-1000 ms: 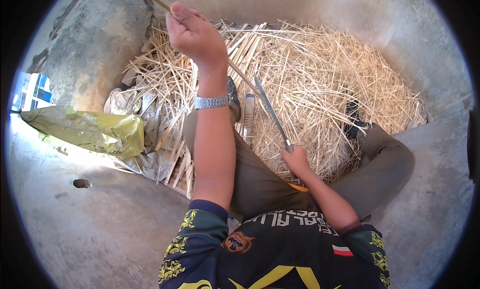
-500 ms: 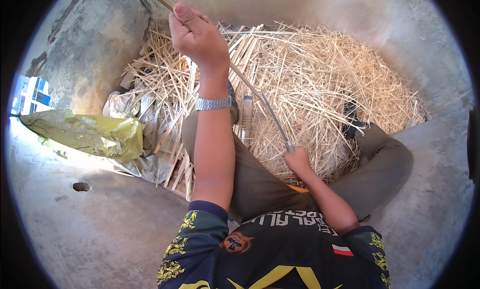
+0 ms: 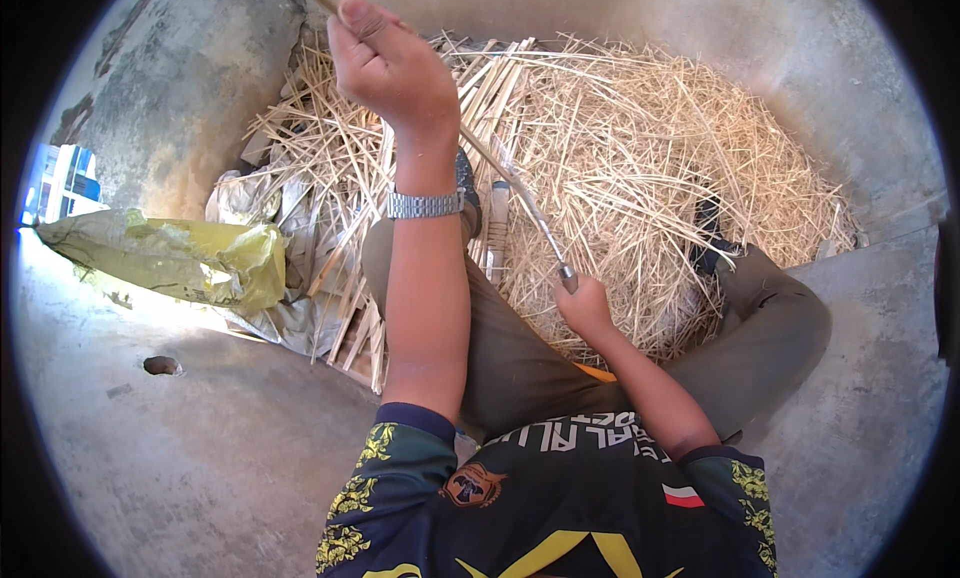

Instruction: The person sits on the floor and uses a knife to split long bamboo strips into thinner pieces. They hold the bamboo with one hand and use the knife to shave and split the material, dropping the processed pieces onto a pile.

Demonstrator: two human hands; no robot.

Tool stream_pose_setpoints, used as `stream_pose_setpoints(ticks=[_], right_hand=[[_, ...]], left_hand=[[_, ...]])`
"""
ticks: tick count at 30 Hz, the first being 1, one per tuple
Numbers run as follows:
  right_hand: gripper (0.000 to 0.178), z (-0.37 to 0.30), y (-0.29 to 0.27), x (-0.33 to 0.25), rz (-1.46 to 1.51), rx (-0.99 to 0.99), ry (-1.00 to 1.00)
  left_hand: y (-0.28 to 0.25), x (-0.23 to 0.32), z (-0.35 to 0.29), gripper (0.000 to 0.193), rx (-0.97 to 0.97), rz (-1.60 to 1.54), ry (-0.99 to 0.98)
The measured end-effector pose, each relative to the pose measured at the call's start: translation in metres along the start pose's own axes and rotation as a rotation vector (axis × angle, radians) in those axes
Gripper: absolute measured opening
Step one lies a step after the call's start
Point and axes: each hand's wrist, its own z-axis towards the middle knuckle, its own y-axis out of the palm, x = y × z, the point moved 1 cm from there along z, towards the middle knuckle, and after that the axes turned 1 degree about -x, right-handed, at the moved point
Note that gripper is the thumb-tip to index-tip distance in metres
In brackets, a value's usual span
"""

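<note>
Raised at the upper middle, my left hand [image 3: 392, 73] is closed around a long thin bamboo strip [image 3: 482, 153]. The strip slants from above that hand down to the right, passing behind my wrist. Lower down, my right hand [image 3: 585, 308] grips the handle of a knife [image 3: 546, 230], its narrow blade pointing up and left. The blade lies at the strip's lower end, roughly in line with it; exactly where they touch is hard to make out. A metal watch is on my left wrist.
Pale shavings [image 3: 650, 158] are heaped between and beyond my bent legs. Split strips [image 3: 495, 83] lie to their left. A wrapped stick-like object [image 3: 496, 233] stands by my left leg. A yellowish sack [image 3: 215, 263] is at the left. Grey walls surround me, one with a hole [image 3: 162, 365].
My right hand and the knife have shifted slightly up and left, and the blade now lies closer along the strip. My left hand has risen a little, still holding the strip.
</note>
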Motion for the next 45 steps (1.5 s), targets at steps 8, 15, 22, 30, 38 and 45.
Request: stream_pose_setpoints(ticks=[8, 15, 22, 30, 38, 45], right_hand=[[0.028, 0.007, 0.008, 0.030, 0.024, 0.001, 0.051], [0.029, 0.005, 0.007, -0.020, 0.085, 0.024, -0.068], [0.029, 0.040, 0.032, 0.107, 0.033, -0.076, 0.325], [0.027, 0.019, 0.005, -0.011, -0.050, 0.111, -0.209], [0.026, 0.045, -0.007, 0.067, 0.110, 0.239, 0.322], [0.025, 0.046, -0.002, 0.036, 0.244, 0.169, 0.170]], left_hand=[[0.001, -0.001, 0.004, 0.047, -0.052, -0.036, 0.010], [0.003, 0.006, 0.000, 0.048, -0.044, -0.073, -0.034], [0.001, 0.093, 0.015, 0.045, 0.051, -0.162, -0.018], [-0.060, 0.142, 0.052, 0.036, 0.155, -0.060, 0.230], [-0.154, 0.189, 0.063, 0.026, -0.035, -0.517, 0.102], [-0.094, 0.157, 0.059, 0.026, 0.311, -0.211, 0.205]])
